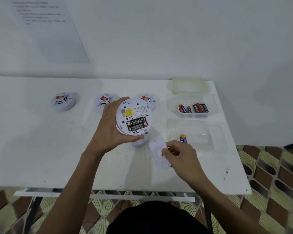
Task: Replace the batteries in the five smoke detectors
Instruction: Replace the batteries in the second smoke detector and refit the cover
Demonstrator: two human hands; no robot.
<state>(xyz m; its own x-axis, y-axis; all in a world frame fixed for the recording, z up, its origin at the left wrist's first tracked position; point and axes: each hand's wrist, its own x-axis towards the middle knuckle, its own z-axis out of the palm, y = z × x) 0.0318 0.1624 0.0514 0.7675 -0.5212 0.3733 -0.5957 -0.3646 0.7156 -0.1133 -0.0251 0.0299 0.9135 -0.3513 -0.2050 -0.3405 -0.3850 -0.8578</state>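
Nearest the table [41, 149] edge: right hand [179, 156] pinched on the white back cover [157, 152], fingertips closing on its rim, cover lying flat or barely lifted – can't tell which. Thin, light plastic, probably a bit flexy, so best gripped by the edges rather than pressed in the middle. Just beyond, left hand [112, 125] wrapped around the side of the open smoke detector [134, 115], tilted up, underside showing, two black Eveready batteries [137, 124] seated in the bay. Light hollow shell, smooth and slightly slippery – rim grip looks right, thumb kept off the cells. Another white detector [140, 141] peeking out underneath, mostly hidden. Off to the right, a clear tray [201, 142] with a couple of yellow-purple batteries [183, 138], then a second clear tray [191, 100] with a mixed bunch of batteries [194, 108], pale green lid [188, 85] behind it. Farthest back, three more detectors in a row: [63, 102], [103, 102], [146, 98], face up, well apart from the hands.
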